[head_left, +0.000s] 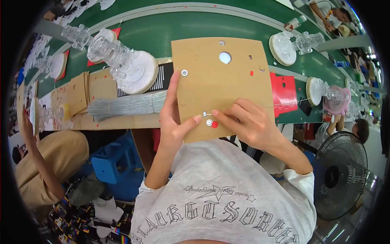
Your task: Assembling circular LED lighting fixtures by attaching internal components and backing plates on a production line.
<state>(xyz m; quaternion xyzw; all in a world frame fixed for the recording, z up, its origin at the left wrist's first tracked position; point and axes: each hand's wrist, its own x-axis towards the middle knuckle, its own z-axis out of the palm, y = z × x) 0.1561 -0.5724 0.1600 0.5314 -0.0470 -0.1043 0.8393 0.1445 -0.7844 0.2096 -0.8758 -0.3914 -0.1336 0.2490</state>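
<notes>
You hold a brown cardboard panel (221, 87) flat in front of your chest, its far edge over the green conveyor belt (170, 28). Your left hand (172, 122) grips the panel's near left edge, index finger stretched up its left side toward a small metal eyelet (185, 72), thumb pressed on the face. Just right of that thumb tip lies a thin wire tie (208, 114), with a second eyelet (209, 122) just below it. Your right hand (248, 122) is nearer the tie, fingertips pinched on it. The wire's long axis runs left to right, trailing out past your right knuckles. Beyond your left fingers lies a bundle of grey wires (130, 105) and a clear plastic toy (118, 57). The panel's upper half stays open.
</notes>
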